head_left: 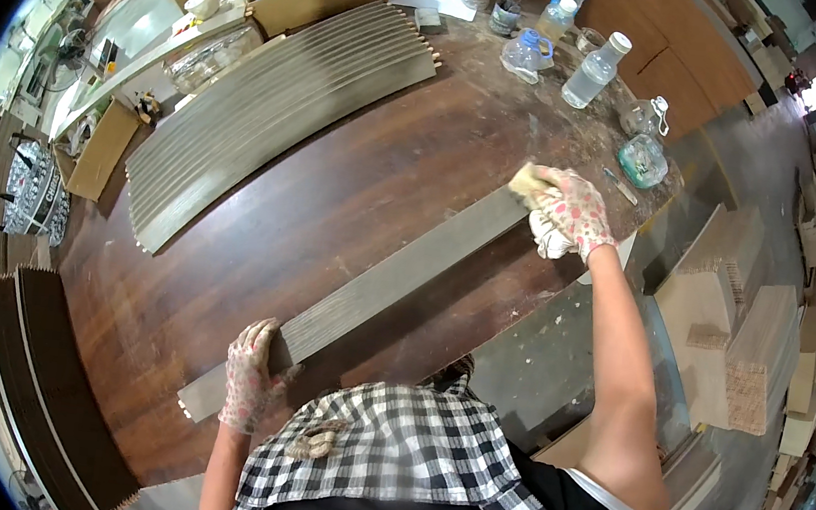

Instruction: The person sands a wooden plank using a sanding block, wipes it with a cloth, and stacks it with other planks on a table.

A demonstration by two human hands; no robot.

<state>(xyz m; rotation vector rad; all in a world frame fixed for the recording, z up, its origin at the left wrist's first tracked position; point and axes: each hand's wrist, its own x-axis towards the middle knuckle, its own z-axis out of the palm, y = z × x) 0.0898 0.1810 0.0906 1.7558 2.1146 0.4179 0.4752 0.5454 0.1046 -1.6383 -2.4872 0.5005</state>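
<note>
A long, narrow grey-brown wooden board [407, 265] lies slantwise across the brown table, from near left to far right. My left hand [252, 368], in a white glove with pink dots, grips the board close to its near-left end, with its fingers over the edge. At the far-right end, my right hand [579, 214], gloved the same way, is closed on a crumpled pale-yellow cloth [530, 180], which touches the board. Some white fabric [551, 239] bunches under that hand; whether it belongs to the same cloth I cannot tell.
Similar boards [284, 110] lie side by side across the back of the table [332, 216]. Plastic bottles [595, 70] and a small knife-like tool [621, 186] are at the back right. Dark boards [51, 386] are stacked at left. Cut wooden pieces [722, 321] stand to the right.
</note>
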